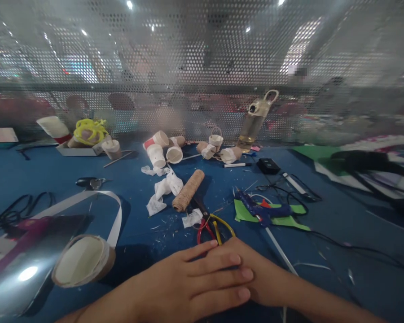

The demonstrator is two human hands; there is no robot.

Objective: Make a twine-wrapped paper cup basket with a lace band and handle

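My left hand (195, 282) lies flat with its fingers stretched out, resting on top of my right hand (256, 273) near the front edge of the blue table (37, 170). Neither hand holds anything. The right hand's fingers are mostly covered by the left. Just beyond my fingertips lie scissors (213, 224) with red and yellow handles. Behind them a spool of brown twine (188, 190) lies on its side, with bits of crumpled white paper (163, 190) around it.
A blue glue gun (262, 211) rests on green paper (289, 220) to the right. A tape roll (84, 260) with a loose strip sits front left. Paper cups (161, 148), a water bottle (256, 119) and a perforated screen (202, 67) stand at the back. Black cables (306, 193) trail right.
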